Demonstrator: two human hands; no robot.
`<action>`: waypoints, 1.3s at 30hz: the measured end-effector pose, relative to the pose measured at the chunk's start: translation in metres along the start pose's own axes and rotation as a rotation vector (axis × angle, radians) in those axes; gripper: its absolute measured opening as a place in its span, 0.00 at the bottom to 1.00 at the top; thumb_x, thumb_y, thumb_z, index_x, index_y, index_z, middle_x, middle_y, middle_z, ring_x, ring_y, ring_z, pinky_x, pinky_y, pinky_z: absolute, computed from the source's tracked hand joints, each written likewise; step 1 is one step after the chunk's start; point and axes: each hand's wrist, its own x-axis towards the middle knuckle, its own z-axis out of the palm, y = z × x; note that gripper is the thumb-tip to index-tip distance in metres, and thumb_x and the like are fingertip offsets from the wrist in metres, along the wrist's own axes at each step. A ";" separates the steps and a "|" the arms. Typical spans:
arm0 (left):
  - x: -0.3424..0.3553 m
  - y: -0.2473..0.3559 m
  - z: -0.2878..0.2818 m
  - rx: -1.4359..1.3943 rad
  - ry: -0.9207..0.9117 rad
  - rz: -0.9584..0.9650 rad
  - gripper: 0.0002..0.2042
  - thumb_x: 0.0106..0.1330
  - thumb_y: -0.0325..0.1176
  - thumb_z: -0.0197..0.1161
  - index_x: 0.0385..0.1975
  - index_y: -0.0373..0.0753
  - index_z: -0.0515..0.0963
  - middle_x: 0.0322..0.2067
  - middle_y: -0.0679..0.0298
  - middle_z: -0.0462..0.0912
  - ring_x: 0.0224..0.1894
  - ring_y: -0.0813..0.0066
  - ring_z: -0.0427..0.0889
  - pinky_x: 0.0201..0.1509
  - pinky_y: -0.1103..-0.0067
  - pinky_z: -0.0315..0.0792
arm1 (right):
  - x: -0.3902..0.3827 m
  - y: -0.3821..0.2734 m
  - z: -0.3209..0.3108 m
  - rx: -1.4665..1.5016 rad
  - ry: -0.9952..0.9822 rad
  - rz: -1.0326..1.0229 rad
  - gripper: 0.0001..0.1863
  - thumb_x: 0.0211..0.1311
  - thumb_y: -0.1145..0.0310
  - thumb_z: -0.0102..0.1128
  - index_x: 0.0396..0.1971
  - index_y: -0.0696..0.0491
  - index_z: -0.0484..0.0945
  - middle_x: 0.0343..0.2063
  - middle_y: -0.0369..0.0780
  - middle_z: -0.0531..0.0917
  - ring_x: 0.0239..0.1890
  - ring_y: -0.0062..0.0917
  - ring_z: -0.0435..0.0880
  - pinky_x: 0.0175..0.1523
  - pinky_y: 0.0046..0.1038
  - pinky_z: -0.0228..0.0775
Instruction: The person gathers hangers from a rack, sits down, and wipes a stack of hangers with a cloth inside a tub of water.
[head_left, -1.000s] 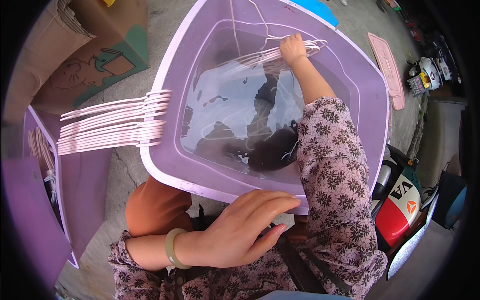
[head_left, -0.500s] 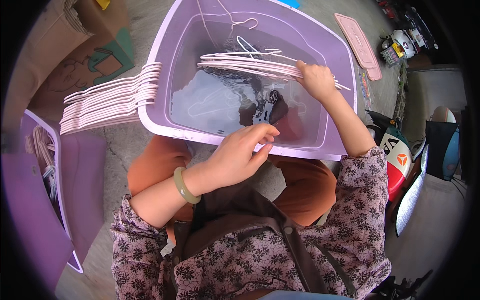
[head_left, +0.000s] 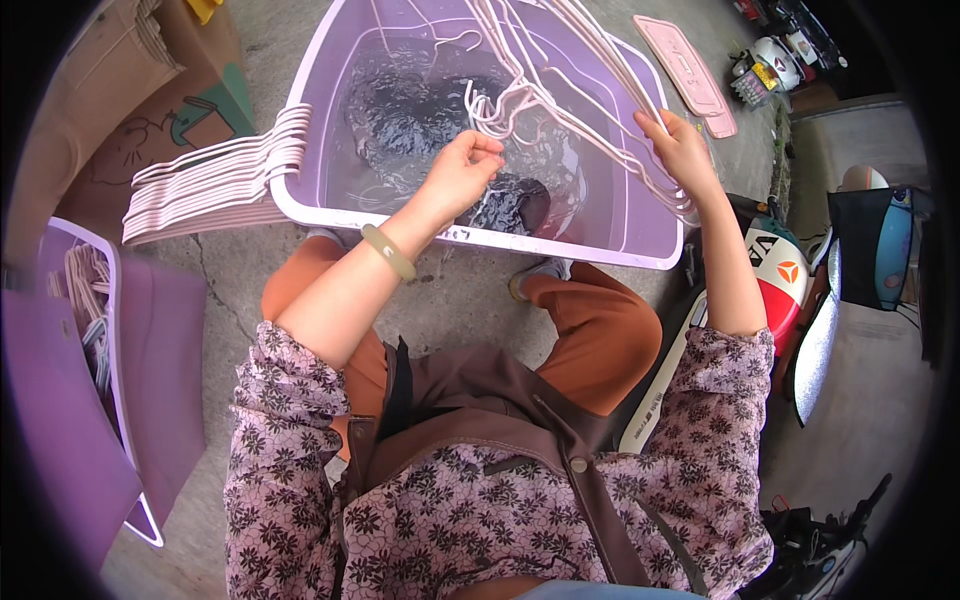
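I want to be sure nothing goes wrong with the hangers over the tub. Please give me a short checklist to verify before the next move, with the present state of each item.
1. Right hand grips the bundle of pink hangers: ok, fingers closed on the lower bars.
2. Left hand holds the hooks: ok, fingers pinch there.
3. Bundle is over the purple tub: ok.
4. Hooks free of each other: cannot tell, the wires overlap.
5. Water stays inside the tub: ok, ground beside it looks dry.
6. Stacked hangers at the tub's left rim lie steady: ok, neat pile.

Pale pink wire hangers (head_left: 560, 95), bunched, tilted over water-filled purple tub (head_left: 640, 225)
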 end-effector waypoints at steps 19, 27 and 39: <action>0.077 -0.017 -0.039 -0.276 0.438 -0.046 0.09 0.64 0.30 0.52 0.40 0.33 0.73 0.36 0.60 0.75 0.31 0.72 0.75 0.35 0.78 0.76 | -0.033 -0.023 -0.042 -0.422 -0.099 -0.210 0.23 0.57 0.51 0.56 0.23 0.60 0.72 0.14 0.45 0.71 0.19 0.32 0.68 0.28 0.32 0.61; 0.076 -0.022 -0.068 -0.713 0.831 -0.144 0.25 0.62 0.30 0.52 0.61 0.43 0.57 0.54 0.53 0.60 0.53 0.60 0.66 0.52 0.65 0.65 | -0.042 -0.007 -0.029 0.041 -0.162 0.017 0.21 0.60 0.52 0.54 0.18 0.54 0.68 0.12 0.29 0.64 0.15 0.13 0.61 0.19 0.23 0.50; 0.041 0.019 0.013 -1.038 -0.316 0.139 0.30 0.54 0.22 0.49 0.60 0.34 0.52 0.61 0.48 0.56 0.63 0.55 0.59 0.63 0.59 0.56 | -0.038 -0.051 0.020 1.052 -0.396 0.073 0.18 0.66 0.53 0.44 0.22 0.49 0.62 0.09 0.26 0.56 0.08 0.09 0.48 0.12 0.15 0.38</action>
